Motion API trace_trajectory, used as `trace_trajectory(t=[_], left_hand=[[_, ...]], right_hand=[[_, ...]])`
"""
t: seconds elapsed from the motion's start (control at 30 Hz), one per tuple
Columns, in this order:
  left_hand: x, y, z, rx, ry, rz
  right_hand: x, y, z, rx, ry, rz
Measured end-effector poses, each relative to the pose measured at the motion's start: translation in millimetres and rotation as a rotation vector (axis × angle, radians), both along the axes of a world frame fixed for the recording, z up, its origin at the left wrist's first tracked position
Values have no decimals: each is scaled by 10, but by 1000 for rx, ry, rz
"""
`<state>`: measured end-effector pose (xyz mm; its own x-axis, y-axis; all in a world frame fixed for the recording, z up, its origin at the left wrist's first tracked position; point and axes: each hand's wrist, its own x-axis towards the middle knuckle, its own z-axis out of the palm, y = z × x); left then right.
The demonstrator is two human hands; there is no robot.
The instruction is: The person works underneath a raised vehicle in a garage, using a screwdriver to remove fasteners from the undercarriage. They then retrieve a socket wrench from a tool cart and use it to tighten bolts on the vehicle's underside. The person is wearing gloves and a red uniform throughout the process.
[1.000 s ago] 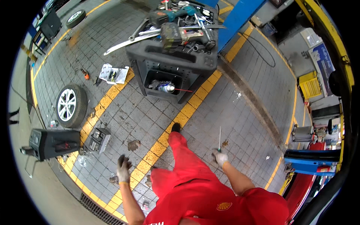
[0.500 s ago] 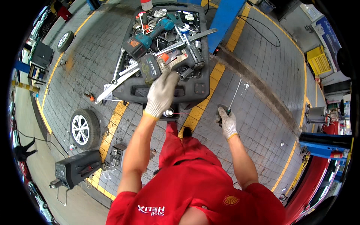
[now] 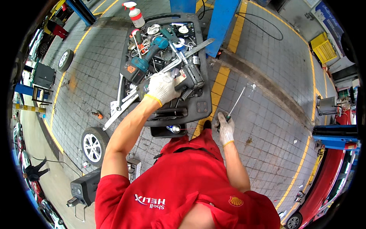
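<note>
My left hand, in a white knit glove, is down on the near part of a black tool tray heaped with tools. It covers much of a dark power tool; its fingertips are hidden, so its grip is unclear. A teal and black cordless power tool lies just beyond that hand. Held low at the right, my gloved right hand is closed around the handle of a long-shafted screwdriver, which points up and away from me.
Wrenches, a long metal bar overhanging the tray's left edge, and loose parts fill the tray. A spray bottle stands beyond it. Below its front edge, a lower bin holds a can. A wheel lies left; a blue lift post stands behind.
My left hand has moved farther onto the tools, over the dark power tool. The right hand still holds the screwdriver. The view has shifted, bringing the whole spray bottle into sight.
</note>
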<state>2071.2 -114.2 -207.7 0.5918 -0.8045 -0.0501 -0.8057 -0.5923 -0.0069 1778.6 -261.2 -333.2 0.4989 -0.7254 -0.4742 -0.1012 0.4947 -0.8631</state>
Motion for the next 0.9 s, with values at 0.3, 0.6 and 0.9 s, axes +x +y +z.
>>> trace_trajectory(t=[0.3,0.6,0.9], left_hand=[[158,-187,185,-247,-79,336],[292,-465,-7,-72,-113,603],[-51,-431,-48,-298,-232,207]], right_hand=[[304,-696,144,-38,27,71],[466,-1021,129,21,-43,184],[645,-1135,-28,26,-4,306]])
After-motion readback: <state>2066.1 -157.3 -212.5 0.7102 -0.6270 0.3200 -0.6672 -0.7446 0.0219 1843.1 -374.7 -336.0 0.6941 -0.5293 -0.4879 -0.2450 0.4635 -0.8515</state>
